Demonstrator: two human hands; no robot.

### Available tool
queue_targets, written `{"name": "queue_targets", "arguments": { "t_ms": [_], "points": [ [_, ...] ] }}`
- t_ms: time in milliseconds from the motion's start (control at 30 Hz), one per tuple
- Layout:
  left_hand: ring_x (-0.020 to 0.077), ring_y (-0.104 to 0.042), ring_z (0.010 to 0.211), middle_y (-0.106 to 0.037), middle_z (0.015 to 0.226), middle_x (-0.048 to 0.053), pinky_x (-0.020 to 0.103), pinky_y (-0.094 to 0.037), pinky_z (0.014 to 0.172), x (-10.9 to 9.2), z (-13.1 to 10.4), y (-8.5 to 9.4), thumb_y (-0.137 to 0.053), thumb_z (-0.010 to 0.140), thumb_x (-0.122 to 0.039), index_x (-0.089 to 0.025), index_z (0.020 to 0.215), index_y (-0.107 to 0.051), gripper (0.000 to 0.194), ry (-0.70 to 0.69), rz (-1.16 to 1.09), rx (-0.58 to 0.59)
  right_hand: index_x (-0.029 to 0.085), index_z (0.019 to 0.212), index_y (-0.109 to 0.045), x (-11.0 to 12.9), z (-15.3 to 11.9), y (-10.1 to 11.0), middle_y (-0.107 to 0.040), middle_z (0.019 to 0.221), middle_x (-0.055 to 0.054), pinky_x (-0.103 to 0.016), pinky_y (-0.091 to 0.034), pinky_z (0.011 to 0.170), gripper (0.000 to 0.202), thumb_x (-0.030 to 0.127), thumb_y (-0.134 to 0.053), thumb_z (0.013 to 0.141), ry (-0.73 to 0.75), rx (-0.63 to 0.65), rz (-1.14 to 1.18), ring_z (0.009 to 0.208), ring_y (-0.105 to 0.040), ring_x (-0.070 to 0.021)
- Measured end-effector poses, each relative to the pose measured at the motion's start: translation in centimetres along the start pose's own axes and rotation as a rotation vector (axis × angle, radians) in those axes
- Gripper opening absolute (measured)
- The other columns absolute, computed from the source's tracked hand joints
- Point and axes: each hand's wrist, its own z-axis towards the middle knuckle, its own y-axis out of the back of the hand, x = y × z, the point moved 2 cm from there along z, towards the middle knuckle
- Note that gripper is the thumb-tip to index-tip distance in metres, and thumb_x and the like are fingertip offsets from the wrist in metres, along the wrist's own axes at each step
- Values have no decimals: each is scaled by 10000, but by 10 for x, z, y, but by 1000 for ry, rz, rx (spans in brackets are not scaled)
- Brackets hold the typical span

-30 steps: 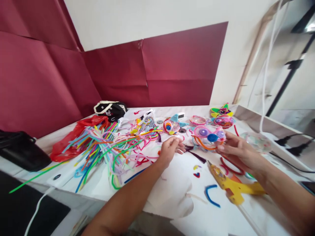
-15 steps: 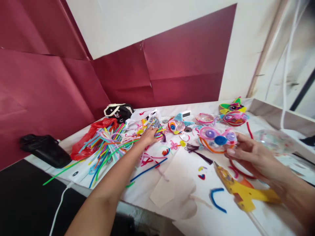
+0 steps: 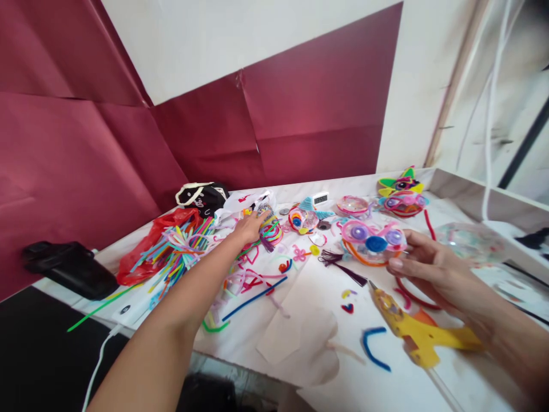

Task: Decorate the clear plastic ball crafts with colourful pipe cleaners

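Left hand (image 3: 249, 228): we now reach farther back, at the coloured strands (image 3: 273, 230); grip unclear.
Right hand (image 3: 424, 262): we still hold the purple-eyed ornament (image 3: 374, 244).

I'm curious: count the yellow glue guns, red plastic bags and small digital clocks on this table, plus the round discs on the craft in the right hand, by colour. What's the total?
Yellow glue gun: 1
Red plastic bag: 1
Digital clock: 1
Purple discs: 2
Blue disc: 1
Total: 6

One head-worn view looks forward and down across the desk (image 3: 317, 355). It also takes in the wall (image 3: 278, 28) behind.
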Motion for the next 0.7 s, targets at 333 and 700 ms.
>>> {"name": "queue_targets", "arguments": {
  "t_ms": [333,700],
  "points": [
    [195,-648,975,-681,1072,64,405,-527,887,-49,12,-21,-569,921,-279,-140,1057,-657,213,-188,-23,182,257,865,-643,1,-1,-2,-604,685,41,-123,-446,551,477,218,-935,490,25,19,-10,619,-517,-90],
    [246,-598,1094,-586,1257,108,476,-515,920,-23,32,-34,-588,912,-358,-166,1239,-564,380,46,199,308,227,922,-625,-1,-1,-4,-625,751,21,-140,-454,594,453,313,-922,591,50,53,-40,667,-554,-84]
  ]
}}
